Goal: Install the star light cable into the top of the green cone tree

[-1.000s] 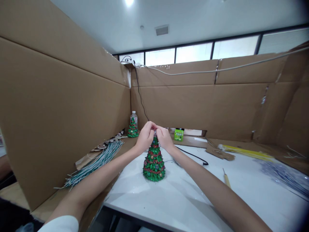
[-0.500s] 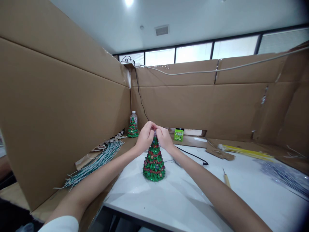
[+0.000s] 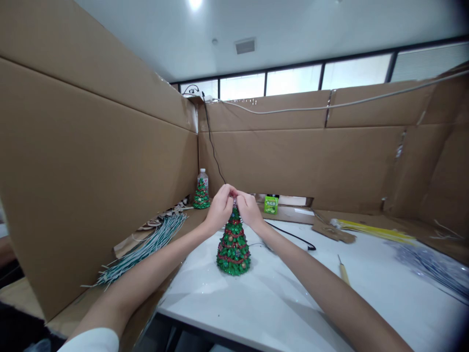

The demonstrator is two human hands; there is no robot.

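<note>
A small green Christmas tree point(image 3: 233, 247) with red garlands and little ornaments stands upright on the white table point(image 3: 271, 303). My left hand point(image 3: 221, 207) and my right hand point(image 3: 248, 208) meet at its tip, one on each side. Both hands are closed, with the fingertips pressed together around the treetop. Whatever else the fingers may hold there is hidden behind them. Farther back on the left, a second Christmas tree point(image 3: 201, 195) stands in front of a clear plastic bottle point(image 3: 202, 175).
Teal and white strands point(image 3: 146, 249) lie left, beside a cardboard wall point(image 3: 98, 161). Behind the hands is a green box point(image 3: 271, 205). On the right are a wooden-handled pointed tool point(image 3: 343, 274), yellow strips point(image 3: 373, 231) and a clear bag of dark strands point(image 3: 436, 266). A black cord point(image 3: 293, 234) crosses the table.
</note>
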